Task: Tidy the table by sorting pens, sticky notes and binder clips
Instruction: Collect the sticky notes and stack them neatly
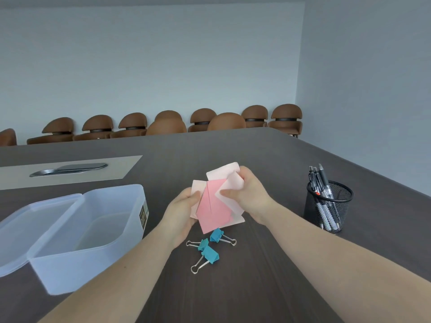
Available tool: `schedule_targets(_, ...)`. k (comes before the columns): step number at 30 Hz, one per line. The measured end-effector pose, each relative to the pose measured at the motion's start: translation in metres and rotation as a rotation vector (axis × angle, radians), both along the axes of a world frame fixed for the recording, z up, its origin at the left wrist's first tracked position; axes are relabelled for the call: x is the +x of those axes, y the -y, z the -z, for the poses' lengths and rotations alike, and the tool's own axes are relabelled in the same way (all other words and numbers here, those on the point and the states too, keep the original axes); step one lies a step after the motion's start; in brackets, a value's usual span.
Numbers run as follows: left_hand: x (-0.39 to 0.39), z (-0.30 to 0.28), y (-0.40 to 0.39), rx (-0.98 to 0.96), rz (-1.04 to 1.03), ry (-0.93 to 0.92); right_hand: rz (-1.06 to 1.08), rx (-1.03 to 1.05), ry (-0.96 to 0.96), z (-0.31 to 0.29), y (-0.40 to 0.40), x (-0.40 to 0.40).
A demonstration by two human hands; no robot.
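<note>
Both hands hold a loose bunch of pink sticky notes (213, 206) just above the dark table. My left hand (180, 212) grips the bunch's left edge. On the upper right sheets, my right hand (247, 192) pinches with thumb and fingers. Three teal binder clips (210, 249) lie on the table right below the notes, close together. Several black pens (320, 183) stand in a black mesh cup (328, 207) to the right of my right hand.
A translucent plastic box (93, 231) stands open at the left, its hinged lid (30, 227) lying flat beside it. A metal cable hatch (70, 169) sits in a grey inset panel farther back. Brown chairs (168, 123) line the far table edge.
</note>
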State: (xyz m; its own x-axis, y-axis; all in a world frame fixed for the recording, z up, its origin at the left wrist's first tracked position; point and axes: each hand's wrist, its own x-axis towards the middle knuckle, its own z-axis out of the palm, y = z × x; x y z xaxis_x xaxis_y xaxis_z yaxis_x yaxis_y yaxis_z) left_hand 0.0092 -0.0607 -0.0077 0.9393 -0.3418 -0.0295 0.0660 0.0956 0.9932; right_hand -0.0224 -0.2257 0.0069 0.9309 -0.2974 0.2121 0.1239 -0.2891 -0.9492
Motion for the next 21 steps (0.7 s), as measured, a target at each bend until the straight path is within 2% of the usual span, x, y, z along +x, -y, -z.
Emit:
schedule_targets(3,-0.001,0.003,0.005,-0.010,0.070,0.020,0.053,0.005,0.027,0.010,-0.008,0.003)
schedule_targets(7,0.002,0.010,0.012,0.112,0.188,0.157,0.041,0.017,0.049,0.024,-0.019,0.009)
schedule_targets(12,0.015,0.017,0.011,0.180,-0.008,0.172,-0.050,0.075,-0.159,0.033,-0.023,0.017)
schedule_targets(14,0.022,0.017,0.007,0.185,-0.074,0.165,0.037,0.048,-0.198,0.028,-0.016,0.019)
schedule_targets(15,0.025,0.017,0.004,0.186,-0.096,0.158,0.116,0.000,-0.219,0.026,-0.010,0.022)
schedule_targets(17,0.030,0.018,-0.001,0.175,-0.119,0.144,0.231,-0.262,-0.310,0.028,0.001,0.027)
schedule_targets(19,0.032,0.019,-0.004,0.166,-0.129,0.142,0.196,-0.551,-0.489,0.029,0.003,0.027)
schedule_targets(21,0.033,0.021,-0.005,0.158,-0.124,0.133,0.113,-0.738,-0.642,0.031,-0.001,0.023)
